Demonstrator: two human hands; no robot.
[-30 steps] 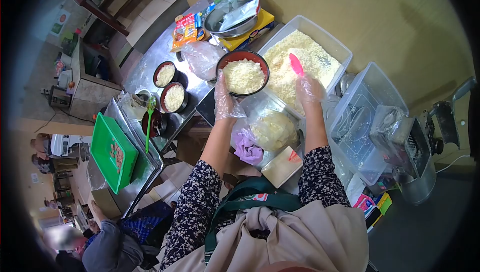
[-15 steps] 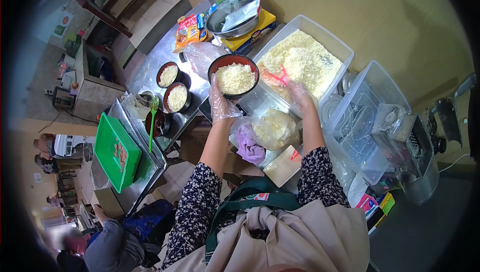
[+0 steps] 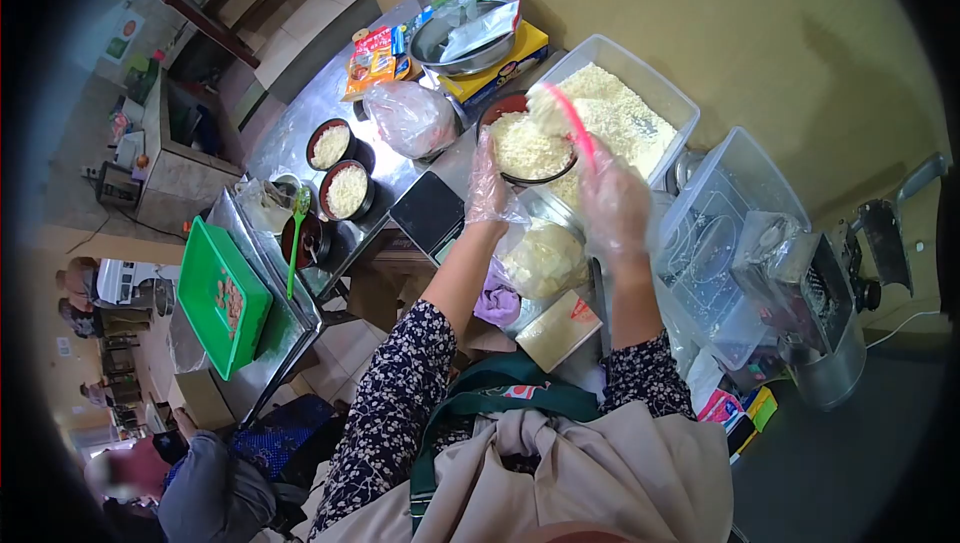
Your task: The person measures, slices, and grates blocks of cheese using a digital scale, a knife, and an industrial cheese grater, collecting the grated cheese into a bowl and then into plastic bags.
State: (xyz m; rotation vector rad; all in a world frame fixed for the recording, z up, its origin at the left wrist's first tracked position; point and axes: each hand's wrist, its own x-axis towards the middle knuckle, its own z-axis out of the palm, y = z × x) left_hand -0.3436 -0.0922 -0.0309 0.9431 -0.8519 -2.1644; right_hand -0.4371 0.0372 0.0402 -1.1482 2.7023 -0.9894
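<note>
The dark bowl (image 3: 500, 106), heaped with pale shredded food, is held tilted just off the worktop (image 3: 295, 128), and its near rim at about 7 o'clock sits inside the grip of the gloved left hand (image 3: 489, 186), whose fingers are closed up against the bowl's side. At 2 o'clock from the bowl's middle a pink scoop (image 3: 577, 129) hangs over the far rim with a lump of the same shreds on its tip. Its handle runs down toward 5 o'clock into the gloved right hand (image 3: 615, 205), whose grip is closed around it. Right behind the bowl, at 1 o'clock, stands the clear tub (image 3: 655, 73), filled with more shreds and touching or nearly touching the bowl's far edge. At 8 o'clock, just beside the left wrist, a black scale (image 3: 430, 213) lies bare on the worktop. A knotted plastic bag (image 3: 410, 118) sits at 9 o'clock, and beyond it two smaller filled bowls (image 3: 347, 190) stand side by side. Farther out at 8 o'clock a green spoon (image 3: 297, 233) leans by a green tray (image 3: 250, 328). An empty tub (image 3: 745, 183) lies tipped at 4 o'clock, well apart from the right hand.
</note>
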